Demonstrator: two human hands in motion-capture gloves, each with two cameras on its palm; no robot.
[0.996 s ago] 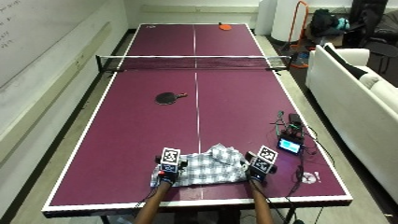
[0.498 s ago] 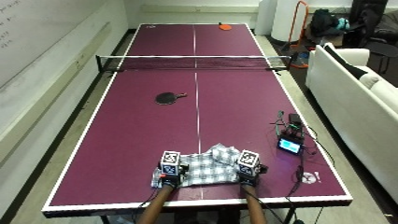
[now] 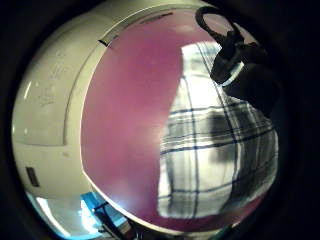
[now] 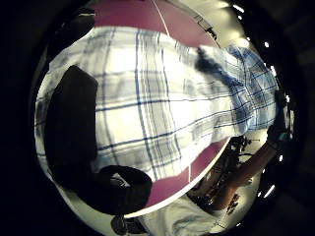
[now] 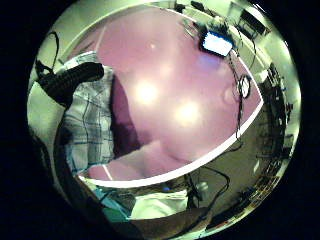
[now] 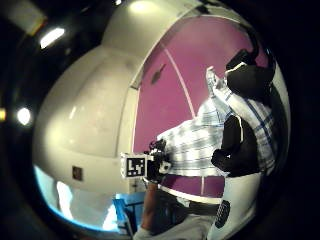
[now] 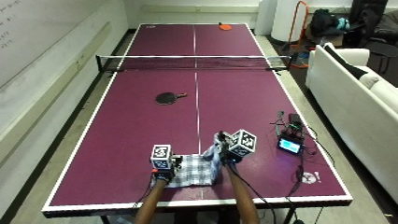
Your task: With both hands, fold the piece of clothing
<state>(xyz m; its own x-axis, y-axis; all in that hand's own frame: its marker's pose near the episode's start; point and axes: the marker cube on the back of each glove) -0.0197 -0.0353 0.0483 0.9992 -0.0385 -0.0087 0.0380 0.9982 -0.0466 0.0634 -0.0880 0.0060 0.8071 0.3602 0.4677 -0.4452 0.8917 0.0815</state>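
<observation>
A big purple ping-pong table (image 7: 124,130) fills most of the room. It has white lines on it. A black net (image 7: 194,62) runs across its middle. A white sofa (image 7: 360,107) stands off to the person's right, beside the table. A long pale wall (image 7: 43,56) runs along the left.

The piece of clothing is a checked shirt (image 7: 198,168) in white and blue. It lies on the near end of the table, close to the edge where the person stands, right by the white middle line. Part of it is lifted up and bunched on the right side.

The left hand (image 7: 164,173) is low on the left edge of the shirt. In the left thumb side palm view, its thumb (image 4: 74,132) lies against the cloth and a finger curls under the shirt's edge, so it grips the cloth. The right hand (image 7: 229,156) is higher up and holds the right part of the shirt off the table. In the right thumb side palm view, its black fingers (image 6: 235,145) curl round the checked cloth.

A black paddle (image 7: 167,97) lies on the table, well away from the shirt, before the net. An orange paddle (image 7: 224,27) lies at the far end. A small gadget with a blue screen (image 7: 289,145) sits to the right of the shirt, with black wires (image 7: 304,163) near it.
</observation>
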